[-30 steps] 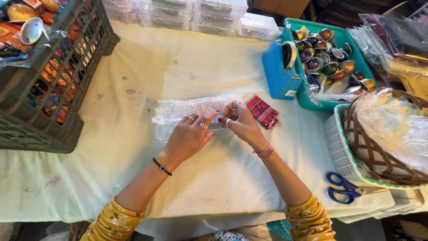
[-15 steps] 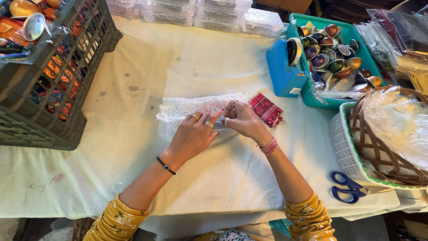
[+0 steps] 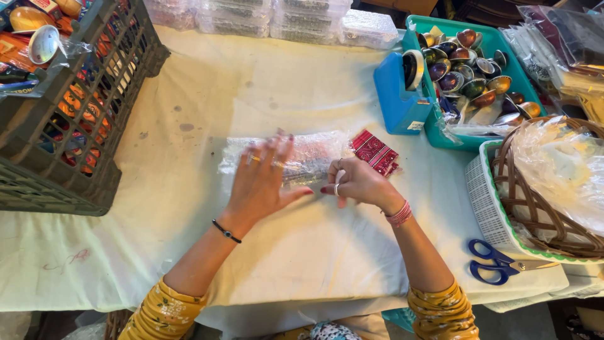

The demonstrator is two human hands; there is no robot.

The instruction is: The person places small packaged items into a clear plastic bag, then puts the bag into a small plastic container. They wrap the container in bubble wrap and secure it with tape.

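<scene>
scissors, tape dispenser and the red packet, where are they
scissors (image 3: 497,263), head view, on the blue handles
tape dispenser (image 3: 397,101), head view, on its blue body
red packet (image 3: 374,151), head view, on its patterned top face

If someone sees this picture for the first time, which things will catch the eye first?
First, the two hands in the middle: the left hand lies flat on a bubble-wrap bundle, the right hand curls beside it. Next, the teal tray of shiny coloured capsules at upper right, and the blue scissors at lower right.
</scene>
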